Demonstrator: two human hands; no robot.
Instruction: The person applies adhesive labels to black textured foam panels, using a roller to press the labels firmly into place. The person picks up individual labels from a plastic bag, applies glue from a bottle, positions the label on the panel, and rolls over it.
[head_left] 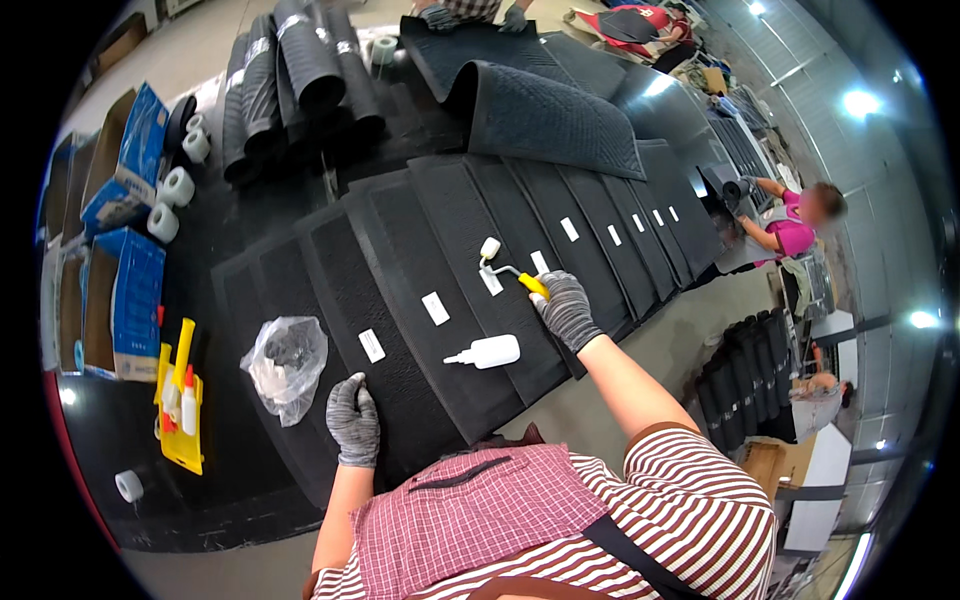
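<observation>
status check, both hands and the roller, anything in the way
Right hand gripping roller, over mats. Left hand at mats, nothing visibly held. Bottle lying between hands, possibly in the way; bag beside left hand.

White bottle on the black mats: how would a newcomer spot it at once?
Find the row of overlapping black mats with white labels. On them, below the yellow-handled roller in this view, lies a white bottle, its nozzle pointing left. That nozzle is white, setting it apart from the red-capped bottle on the yellow tray.
</observation>
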